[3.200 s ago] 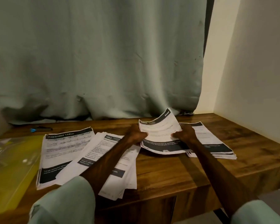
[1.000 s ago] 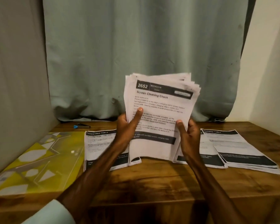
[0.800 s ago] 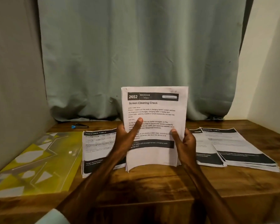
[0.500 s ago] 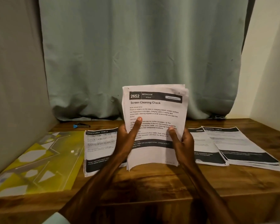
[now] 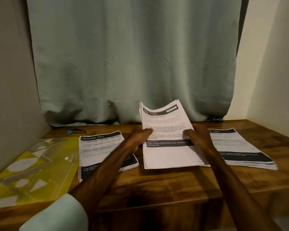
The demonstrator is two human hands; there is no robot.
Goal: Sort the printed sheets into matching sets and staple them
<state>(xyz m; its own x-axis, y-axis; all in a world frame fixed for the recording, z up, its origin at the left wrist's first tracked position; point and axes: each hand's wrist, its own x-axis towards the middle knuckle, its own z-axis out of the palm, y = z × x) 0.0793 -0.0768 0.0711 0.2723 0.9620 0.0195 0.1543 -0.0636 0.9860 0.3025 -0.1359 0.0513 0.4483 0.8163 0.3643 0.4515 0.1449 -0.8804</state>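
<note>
I have the middle stack (image 5: 169,147) of printed sheets pinched at both side edges. My left hand (image 5: 140,136) grips its left edge with the thumb laid across the front page, and my right hand (image 5: 199,137) grips the right edge the same way, fingers hidden behind the paper. The stack leans back, its top edge raised toward the curtain (image 5: 132,64) and its bottom edge low over the worktop (image 5: 157,189); I cannot tell whether that edge touches the wood. I judge the two-sided hold is there to keep the sheets squared, so they do not fan out when the stack goes down flat. It sits between the left pile (image 5: 98,152) and the right pile (image 5: 240,145), both lying flat with dark header bands up, which I read as one spot per set. A yellow folder (image 5: 32,169) lies at the far left, out of the way of the paper. A small dark tool with a blue tip (image 5: 76,131) rests near the curtain; it may be the stapler, but it is too small to be sure. I judge the sorting well along and the stapling not yet begun.
</note>
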